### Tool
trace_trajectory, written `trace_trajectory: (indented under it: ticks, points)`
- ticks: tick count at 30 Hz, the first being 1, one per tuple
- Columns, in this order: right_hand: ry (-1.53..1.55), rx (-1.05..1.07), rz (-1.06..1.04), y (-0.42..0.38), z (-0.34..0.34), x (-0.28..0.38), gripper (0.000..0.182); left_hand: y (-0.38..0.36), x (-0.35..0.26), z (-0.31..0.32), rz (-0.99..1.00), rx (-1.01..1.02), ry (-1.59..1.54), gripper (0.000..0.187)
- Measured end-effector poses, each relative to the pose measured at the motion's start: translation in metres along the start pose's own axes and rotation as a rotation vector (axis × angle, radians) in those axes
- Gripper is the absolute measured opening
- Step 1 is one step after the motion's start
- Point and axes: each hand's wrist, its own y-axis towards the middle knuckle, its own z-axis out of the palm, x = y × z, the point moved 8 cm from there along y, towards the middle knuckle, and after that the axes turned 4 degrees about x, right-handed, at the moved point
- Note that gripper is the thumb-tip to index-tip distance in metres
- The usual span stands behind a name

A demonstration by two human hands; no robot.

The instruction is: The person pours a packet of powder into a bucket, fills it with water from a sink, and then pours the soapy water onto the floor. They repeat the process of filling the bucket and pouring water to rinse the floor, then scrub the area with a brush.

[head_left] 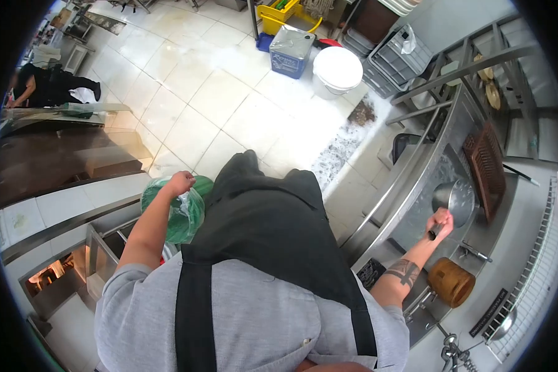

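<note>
My right hand point(440, 223) is closed round the dark handle of a round metal pan point(457, 199), over the steel sink counter at the right. The pan's shiny bowl points away from me. On the other side, my left hand point(182, 182) is held out with its fingers curled in. Green plastic bag point(189, 217) shows around and below this hand. Whether the fingers grip the bag or something else is hidden.
A brown slotted rack point(487, 170) leans beside the steel basin point(415, 208); a wooden cylinder point(451, 283) stands nearer. White bucket point(337, 71) and blue tin point(291, 53) stand on the tiled floor point(229, 105), with foamy wet patches point(338, 146). Another person point(53, 87) is far left.
</note>
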Motion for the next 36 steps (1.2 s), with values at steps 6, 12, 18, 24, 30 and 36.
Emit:
trace_trajectory:
  ticks: [6, 12, 18, 24, 30, 36]
  points:
    - [-0.405, 0.026, 0.084, 0.062, 0.154, 0.059, 0.024, 0.05, 0.028, 0.015, 0.101, -0.076, -0.138, 0.03]
    - [-0.896, -0.307, 0.127, 0.146, 0.244, 0.078, 0.022, 0.048, 0.069, 0.029, 0.072, -0.142, -0.372, 0.049]
    - [-1.423, -0.317, 0.009, 0.21, 0.319, 0.057, 0.013, 0.043, 0.169, 0.072, -0.051, -0.271, -0.142, 0.052]
    - [-1.655, -0.313, -0.161, 0.225, 0.379, 0.019, 0.011, 0.012, 0.177, 0.099, -0.266, -0.108, -0.513, 0.059]
    - [-2.154, -0.496, -0.651, 0.171, 0.389, 0.049, 0.046, 0.04, 0.152, 0.074, -0.073, -0.218, -0.252, 0.056]
    - [-2.147, -0.806, -0.825, 0.064, 0.053, 0.097, 0.038, 0.017, 0.073, 0.024, -0.052, -0.138, -0.268, 0.051]
